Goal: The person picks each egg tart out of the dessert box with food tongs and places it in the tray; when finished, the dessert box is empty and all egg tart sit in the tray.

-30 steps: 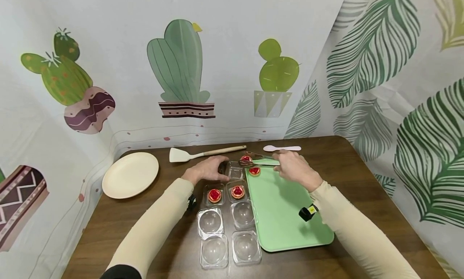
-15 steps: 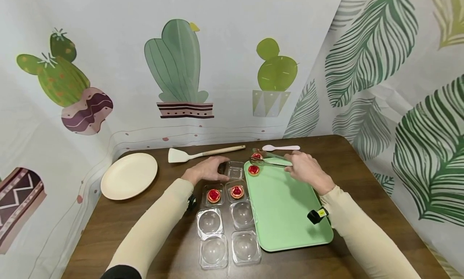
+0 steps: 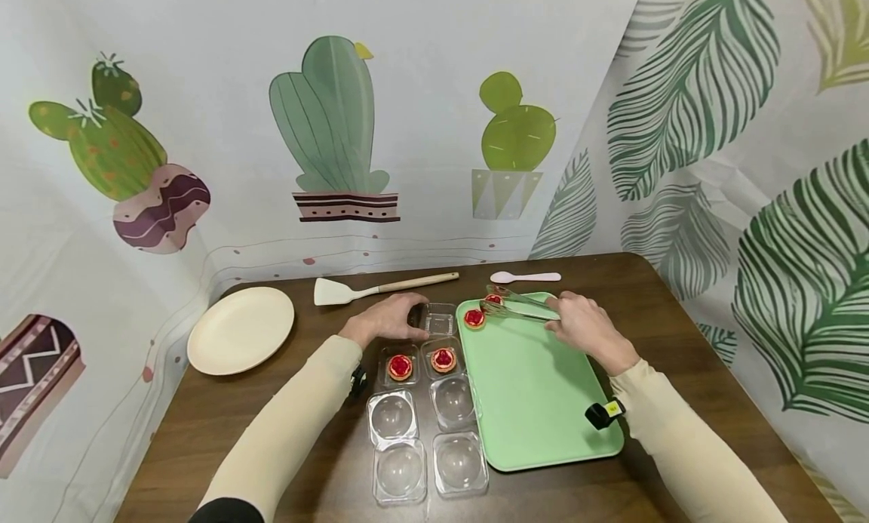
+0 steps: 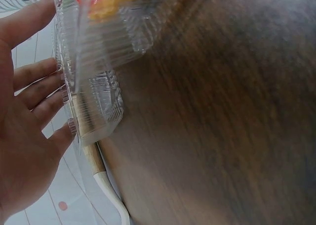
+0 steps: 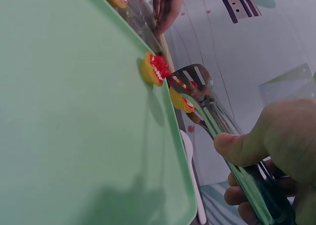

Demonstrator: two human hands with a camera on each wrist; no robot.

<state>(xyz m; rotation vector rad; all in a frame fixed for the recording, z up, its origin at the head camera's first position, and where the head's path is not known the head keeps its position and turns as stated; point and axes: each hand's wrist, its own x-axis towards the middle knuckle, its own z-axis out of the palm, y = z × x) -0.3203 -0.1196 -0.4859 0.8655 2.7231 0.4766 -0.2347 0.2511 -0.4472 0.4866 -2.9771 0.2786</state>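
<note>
My left hand (image 3: 388, 317) spans a clear plastic box (image 3: 443, 319) at the back, its thumb along the near side and fingers along the far side. In the left wrist view, the fingertips sit against the box wall (image 4: 96, 111). My right hand (image 3: 585, 325) grips metal tongs (image 3: 523, 306) over the green tray (image 3: 536, 402). Between the tongs' slotted ends is a red-topped tart (image 5: 181, 100), partly hidden by them. Another tart (image 3: 474, 318) lies at the tray's back left corner.
Two boxes each hold a tart, the left one (image 3: 400, 367) and the right one (image 3: 443, 360). Several clear domed lids (image 3: 461, 463) lie nearer me. A cream plate (image 3: 241, 330) stands left; a white spatula (image 3: 387, 287) and a pale spoon (image 3: 526, 277) lie along the back edge.
My right hand has moved to the right with the tongs, and the tart between their ends has shifted right with them. The left hand stays at the clear plastic box.
</note>
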